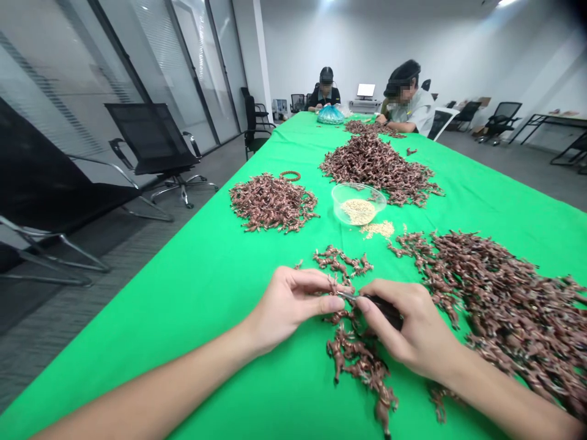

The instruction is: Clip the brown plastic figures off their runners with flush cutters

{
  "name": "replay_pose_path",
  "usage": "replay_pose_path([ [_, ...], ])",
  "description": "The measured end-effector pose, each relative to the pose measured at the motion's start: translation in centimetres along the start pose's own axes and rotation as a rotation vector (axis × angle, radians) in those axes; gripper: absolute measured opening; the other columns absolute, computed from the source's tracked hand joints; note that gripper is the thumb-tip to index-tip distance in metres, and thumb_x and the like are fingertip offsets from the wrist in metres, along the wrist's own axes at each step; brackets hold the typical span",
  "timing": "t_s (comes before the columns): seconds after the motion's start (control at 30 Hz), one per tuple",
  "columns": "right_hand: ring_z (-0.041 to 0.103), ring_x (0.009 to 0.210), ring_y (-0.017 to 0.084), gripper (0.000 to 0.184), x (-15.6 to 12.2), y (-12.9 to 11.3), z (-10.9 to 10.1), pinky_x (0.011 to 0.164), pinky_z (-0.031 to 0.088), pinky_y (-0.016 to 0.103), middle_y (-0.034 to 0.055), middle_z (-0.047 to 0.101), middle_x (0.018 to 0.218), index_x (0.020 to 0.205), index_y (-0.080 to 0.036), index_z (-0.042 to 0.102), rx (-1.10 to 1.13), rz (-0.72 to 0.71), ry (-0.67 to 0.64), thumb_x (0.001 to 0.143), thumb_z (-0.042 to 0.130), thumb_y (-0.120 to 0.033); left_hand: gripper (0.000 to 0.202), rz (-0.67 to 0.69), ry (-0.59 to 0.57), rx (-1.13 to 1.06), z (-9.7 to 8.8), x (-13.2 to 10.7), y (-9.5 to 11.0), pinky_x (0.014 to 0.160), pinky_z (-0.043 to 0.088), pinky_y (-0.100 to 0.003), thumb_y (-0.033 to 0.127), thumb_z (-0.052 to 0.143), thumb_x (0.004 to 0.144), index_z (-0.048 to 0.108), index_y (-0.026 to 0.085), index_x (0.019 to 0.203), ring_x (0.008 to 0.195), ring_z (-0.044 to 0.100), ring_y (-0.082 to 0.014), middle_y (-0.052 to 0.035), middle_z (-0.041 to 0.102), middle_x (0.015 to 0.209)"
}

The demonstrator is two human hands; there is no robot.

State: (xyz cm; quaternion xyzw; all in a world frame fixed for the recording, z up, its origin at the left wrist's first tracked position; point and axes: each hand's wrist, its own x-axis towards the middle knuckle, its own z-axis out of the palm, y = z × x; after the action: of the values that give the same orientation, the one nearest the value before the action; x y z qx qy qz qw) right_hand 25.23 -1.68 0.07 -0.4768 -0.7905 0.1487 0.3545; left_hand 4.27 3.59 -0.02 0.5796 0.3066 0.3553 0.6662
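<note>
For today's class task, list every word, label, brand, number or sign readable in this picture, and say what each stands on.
No text can be read. The laptop screen at the far end looks blank white, and no marks show on the black tool handle in the right hand.

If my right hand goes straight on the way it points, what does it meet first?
Your right hand, holding a black-handled metal-tipped tool, would likely meet the small copper-brown figurine pinched by your left hand first; depth is unclear.
</note>
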Motion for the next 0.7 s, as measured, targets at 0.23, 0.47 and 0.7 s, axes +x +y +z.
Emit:
replay_pose_path([
  [0.23,0.047,0.054,0.007,0.022,0.2,0.0,-0.1,0.054,0.033,0.024,-0.0051,0.057,0.063,0.081,-0.020,0.065,0.036,0.059,0.001,0.095,0.055,-0.033,0.019,0.118,0.042,0.124,-0.2,0.2,0.0,0.084,0.058,-0.031,0.023,0.084,0.075,0.081,0.015,0.093,0.093,0.070,-0.0217,-0.0103,0.077,0.097],
  [0.47,0.055,0.060,0.010,0.021,0.4,0.6,-0.1,0.060,0.040,0.025,-0.0013,0.063,0.069,0.083,-0.018,0.066,0.015,0.030,0.096,0.094,0.056,-0.033,0.015,0.288,0.269,0.543,-2.9,1.5,1.1,0.076,0.057,-0.032,0.031,0.079,0.081,0.081,0.018,0.089,0.095,0.071,-0.0224,-0.0099,0.076,0.103],
  [0.7,0.053,0.059,0.011,0.021,0.4,0.9,-0.4,0.059,0.038,0.027,-0.0004,0.062,0.068,0.084,-0.018,0.065,-0.007,-0.042,0.100,0.094,0.055,-0.034,0.028,0.340,0.546,0.844,-8.1,5.0,3.7,0.079,0.053,-0.036,0.042,0.075,0.080,0.080,0.016,0.089,0.087,0.070,-0.0243,-0.0105,0.077,0.096],
])
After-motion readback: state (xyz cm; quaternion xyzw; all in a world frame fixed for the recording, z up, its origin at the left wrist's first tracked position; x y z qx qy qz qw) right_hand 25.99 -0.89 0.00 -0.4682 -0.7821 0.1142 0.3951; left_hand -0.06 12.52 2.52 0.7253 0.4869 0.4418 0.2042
